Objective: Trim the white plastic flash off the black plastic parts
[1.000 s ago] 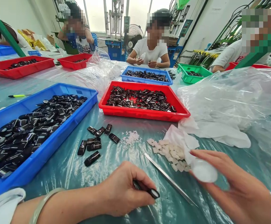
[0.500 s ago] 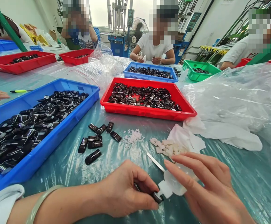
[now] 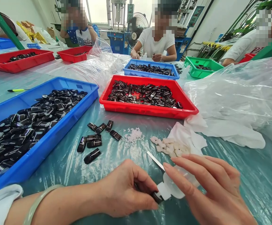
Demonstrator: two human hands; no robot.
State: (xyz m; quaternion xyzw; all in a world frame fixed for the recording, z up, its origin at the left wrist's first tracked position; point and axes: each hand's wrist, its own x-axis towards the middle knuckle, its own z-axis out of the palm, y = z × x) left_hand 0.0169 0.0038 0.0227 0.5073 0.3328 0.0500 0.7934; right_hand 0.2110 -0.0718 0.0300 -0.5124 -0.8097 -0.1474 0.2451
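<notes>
Nearest you, on the near side of the shallow red plastic tray (image 3: 150, 111), your left hand (image 3: 128, 190) pinches a small glossy black piece (image 3: 158, 198), and your right hand (image 3: 208, 184) grips a translucent white squeeze bottle (image 3: 178, 184), its nozzle end at that piece; you cannot tell whether they touch. A thin silver metal tool (image 3: 155, 160) lies partly hidden behind the bottle. Closer to the red tray lie, left to right, loose glossy black pieces (image 3: 92, 155), white flakes (image 3: 134, 136) and off-white chips (image 3: 170, 147). Left of the red tray stands a large blue plastic tray (image 3: 56, 134) heaped with more. Beyond the red tray you face a smaller blue plastic tray (image 3: 150, 75), then a person in a white shirt (image 3: 158, 43).
</notes>
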